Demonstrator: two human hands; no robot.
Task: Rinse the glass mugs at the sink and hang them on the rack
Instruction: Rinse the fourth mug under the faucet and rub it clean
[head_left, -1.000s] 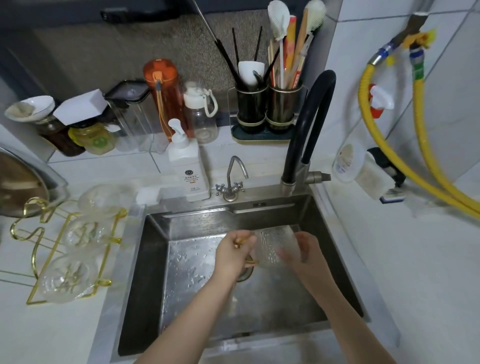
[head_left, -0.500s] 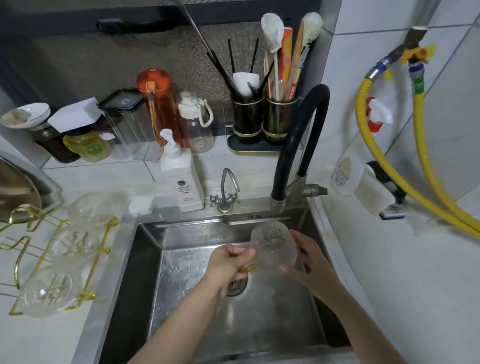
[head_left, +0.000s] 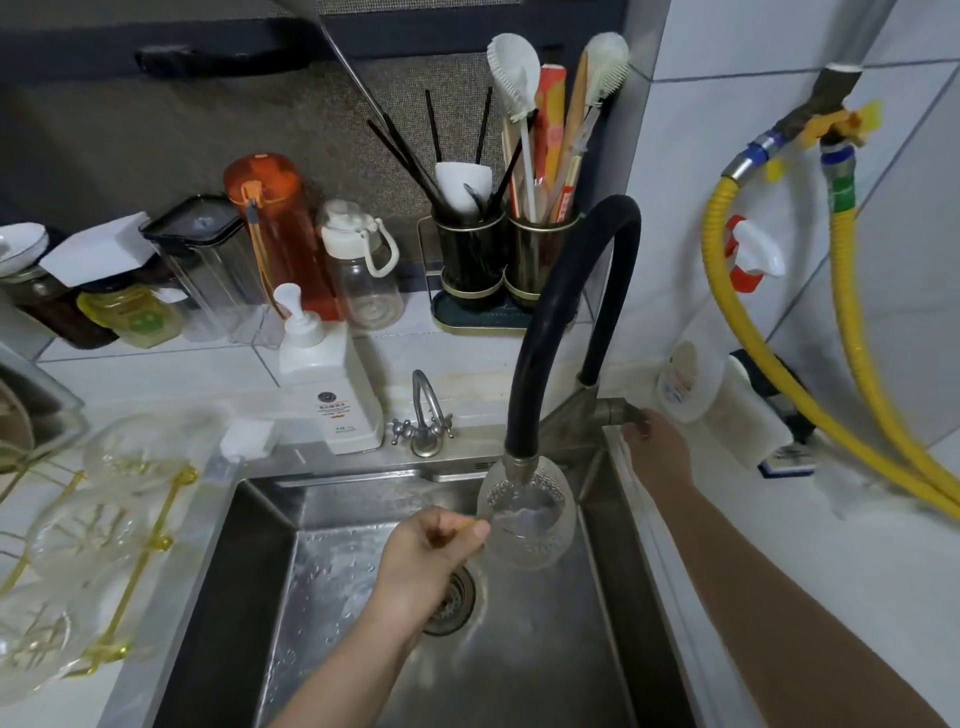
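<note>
Sink (head_left: 249, 519) (steel, wet) in white tiled counter (head_left: 779, 519)

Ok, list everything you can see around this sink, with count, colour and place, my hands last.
glass mug: one, clear, under the spout.
black faucet: one, behind the sink.
small tap: one, metal, sink's back edge.
rack: one, gold, left counter, holding three clear mugs.
soap bottle: one, white.
orange bottle: one, back counter.
utensil holders: two, black.
hoses: two, yellow, right wall.
left hand: grips the mug's handle.
right hand: on the faucet lever.
</note>
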